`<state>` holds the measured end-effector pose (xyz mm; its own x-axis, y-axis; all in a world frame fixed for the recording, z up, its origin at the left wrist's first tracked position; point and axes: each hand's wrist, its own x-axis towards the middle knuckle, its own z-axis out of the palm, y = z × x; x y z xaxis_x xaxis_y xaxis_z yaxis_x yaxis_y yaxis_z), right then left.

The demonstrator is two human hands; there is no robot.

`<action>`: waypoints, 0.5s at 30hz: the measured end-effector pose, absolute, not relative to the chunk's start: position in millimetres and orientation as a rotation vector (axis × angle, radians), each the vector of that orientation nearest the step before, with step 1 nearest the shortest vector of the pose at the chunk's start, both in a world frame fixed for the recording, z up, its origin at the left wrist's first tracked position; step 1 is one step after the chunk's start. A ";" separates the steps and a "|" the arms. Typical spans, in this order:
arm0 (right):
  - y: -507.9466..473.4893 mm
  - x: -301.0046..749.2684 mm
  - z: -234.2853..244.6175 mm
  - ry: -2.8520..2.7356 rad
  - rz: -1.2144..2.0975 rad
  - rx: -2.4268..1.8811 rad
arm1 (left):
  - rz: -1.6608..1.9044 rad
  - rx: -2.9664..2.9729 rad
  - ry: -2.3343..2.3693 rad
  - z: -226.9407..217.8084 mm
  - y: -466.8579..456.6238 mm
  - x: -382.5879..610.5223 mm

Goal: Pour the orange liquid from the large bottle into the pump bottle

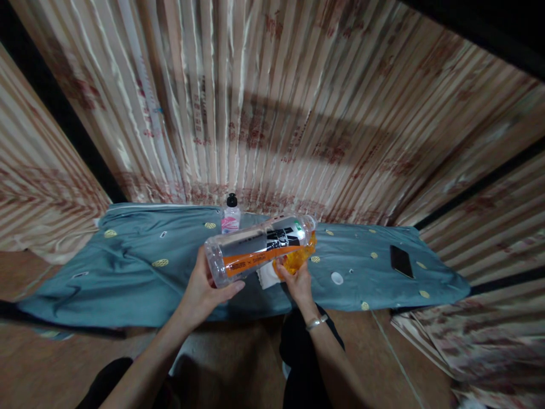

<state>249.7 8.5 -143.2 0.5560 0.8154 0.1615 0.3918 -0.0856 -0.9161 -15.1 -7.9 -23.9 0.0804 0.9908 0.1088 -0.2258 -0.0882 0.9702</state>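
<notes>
My left hand (206, 295) is wrapped around the base of a large clear plastic bottle (258, 250) with a silver, black and orange label. The bottle lies nearly level, its neck pointing right and slightly up. My right hand (299, 282), a silver bracelet at its wrist, grips a translucent orange-yellow object (295, 261) just below the bottle's neck. The bottle covers part of that object, so its kind is unclear. Under the bottle, left of my right fingers, shows a white tissue-like piece (268, 276).
A small clear bottle (231, 220) with a black cap and pink label stands behind the large bottle. Beneath lies a grey-green patterned sheet (136, 289). A dark phone (401, 261) and a white oval (337, 278) are at right. Striped curtains (264, 113) hang behind.
</notes>
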 end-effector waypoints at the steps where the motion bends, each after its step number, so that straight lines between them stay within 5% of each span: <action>1: 8.7 250.1 -144.0 -1.015 0.484 -1.694 | 1.314 1.159 0.917 -24.7 -7.0 -15.1; 15: 9.2 249.7 -146.5 -1.020 0.503 -1.669 | 1.318 1.128 0.929 -29.9 -6.4 -16.8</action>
